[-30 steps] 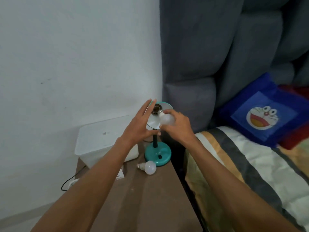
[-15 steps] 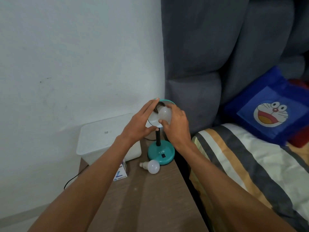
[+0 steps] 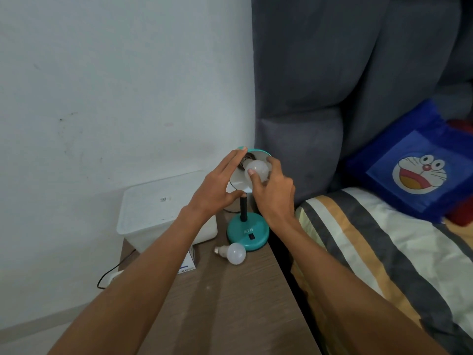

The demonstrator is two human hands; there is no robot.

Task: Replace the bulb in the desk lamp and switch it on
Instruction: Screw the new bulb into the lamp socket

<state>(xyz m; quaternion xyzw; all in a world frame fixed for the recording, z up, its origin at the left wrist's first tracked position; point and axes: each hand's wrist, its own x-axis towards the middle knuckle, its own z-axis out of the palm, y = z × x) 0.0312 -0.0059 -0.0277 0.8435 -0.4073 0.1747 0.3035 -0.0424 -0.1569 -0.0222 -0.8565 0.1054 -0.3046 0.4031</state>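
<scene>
A teal desk lamp stands on its round base [image 3: 247, 233] at the far right of a brown bedside table [image 3: 217, 303]. Its shade [image 3: 239, 184] tilts toward me. My left hand [image 3: 217, 188] holds the shade's left rim between thumb and fingers. My right hand [image 3: 272, 192] grips a white bulb [image 3: 257, 170] whose screw end sits at the socket inside the shade. A second white bulb [image 3: 234, 253] lies on the table in front of the base. The lamp is unlit.
A white plastic box [image 3: 158, 216] stands against the wall left of the lamp, with a small bulb carton [image 3: 188, 265] below it and a black cable [image 3: 112, 274] at the table's left edge. A bed with a striped cover [image 3: 378, 257] and blue cushion [image 3: 414, 172] lies right.
My right hand has carried the bulb from in front of the shade into the socket area. The left hand stays on the shade's rim. The camera has shifted slightly.
</scene>
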